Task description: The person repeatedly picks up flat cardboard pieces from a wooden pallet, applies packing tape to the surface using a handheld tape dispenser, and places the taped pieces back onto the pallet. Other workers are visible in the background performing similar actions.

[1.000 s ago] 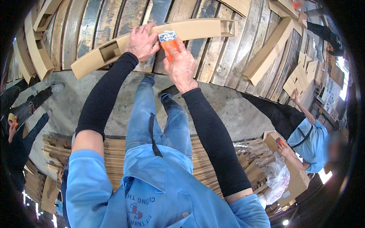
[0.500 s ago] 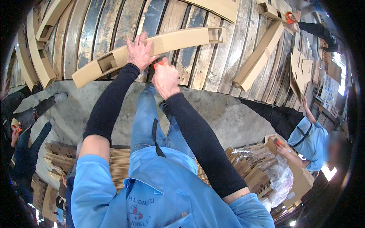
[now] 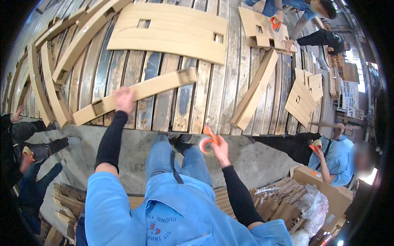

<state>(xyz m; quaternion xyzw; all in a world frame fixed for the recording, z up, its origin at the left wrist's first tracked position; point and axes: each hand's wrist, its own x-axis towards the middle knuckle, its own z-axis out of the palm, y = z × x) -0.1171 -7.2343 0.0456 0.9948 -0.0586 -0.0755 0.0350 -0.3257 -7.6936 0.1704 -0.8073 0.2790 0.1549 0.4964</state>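
A long, narrow cardboard box [image 3: 150, 89] lies slantwise on the slatted wooden table [image 3: 164, 110], with square cut-outs near both ends. My left hand [image 3: 124, 100] grips it left of its middle; the fingers are smeared by motion. Past the table's near edge, my right hand [image 3: 221, 150] is closed around an orange tape dispenser [image 3: 211, 135]. The dispenser is held apart from the box, to its lower right.
A large flat cardboard sheet [image 3: 168, 30] with two cut-outs lies beyond the box. Other long boxes [image 3: 55, 88] rest at the left, and one more box [image 3: 256, 88] at the right. Co-workers handle tape dispensers [image 3: 275, 23] and cardboard at the right. Stacked cardboard [image 3: 283, 209] stands behind me.
My right hand has pulled back from the box, down and right with the tape dispenser. The box and my left hand have shifted left. The view takes in more of the table's far side.
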